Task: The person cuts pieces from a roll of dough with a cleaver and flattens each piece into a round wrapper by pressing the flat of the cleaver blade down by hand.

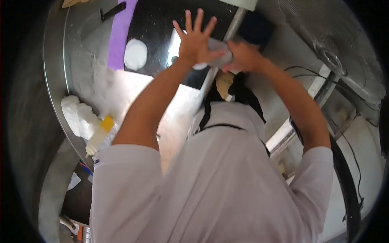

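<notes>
My left hand is spread wide, palm down, over the shiny black board. Part of a white round piece shows beneath its wrist side. Closed around the end of a grey, blurred object, my right hand is at the board's right edge. The grey object lies between both hands, against my left thumb; its kind cannot be made out. Another flat white round piece, dough-like, rests on the board to the left.
A purple cloth lies along the board's left side, beside a black-handled blade. Nearer me on the metal table are a white plastic bag and a yellow-banded squeeze bottle. Cables hang near a large round metal guard at right.
</notes>
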{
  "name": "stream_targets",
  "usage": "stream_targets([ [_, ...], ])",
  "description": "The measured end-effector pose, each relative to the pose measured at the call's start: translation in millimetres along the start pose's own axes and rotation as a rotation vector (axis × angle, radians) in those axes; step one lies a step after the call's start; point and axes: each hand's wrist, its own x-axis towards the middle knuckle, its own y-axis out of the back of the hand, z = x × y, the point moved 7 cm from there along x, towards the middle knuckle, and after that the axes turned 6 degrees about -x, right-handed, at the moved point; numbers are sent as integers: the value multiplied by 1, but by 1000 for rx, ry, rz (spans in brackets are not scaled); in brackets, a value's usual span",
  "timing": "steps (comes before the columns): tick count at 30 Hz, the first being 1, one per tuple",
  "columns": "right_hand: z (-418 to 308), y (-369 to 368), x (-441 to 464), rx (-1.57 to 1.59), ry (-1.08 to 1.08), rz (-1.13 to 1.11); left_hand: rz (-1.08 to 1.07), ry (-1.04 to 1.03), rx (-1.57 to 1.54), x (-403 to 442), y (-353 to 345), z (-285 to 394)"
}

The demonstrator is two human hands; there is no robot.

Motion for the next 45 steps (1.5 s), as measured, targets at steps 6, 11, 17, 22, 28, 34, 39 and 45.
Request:
stream_targets([
  [6,16,56,28,-52,51,83,34,177,87,43,0,-9],
  [11,6,69,34,-34,170,105,79,67,74,56,7,-26],
  [17,13,20,4,35,67,137,-239,89,86,29,-12,2],
  [22,7,68,34,-103,95,126,-57,122,164,58,7,-12],
  [28,16,15,-2,-3,56,152,-176,59,60,24,-5,10],
  [34,20,74,18,-82,2,201,0,73,107,65,2,-2],
  [39,0,41,10,12,31,77,-69,34,78,34,-1,-9],
  [45,12,45,5,2,-67,91,25,65,40,46,-4,1],
])
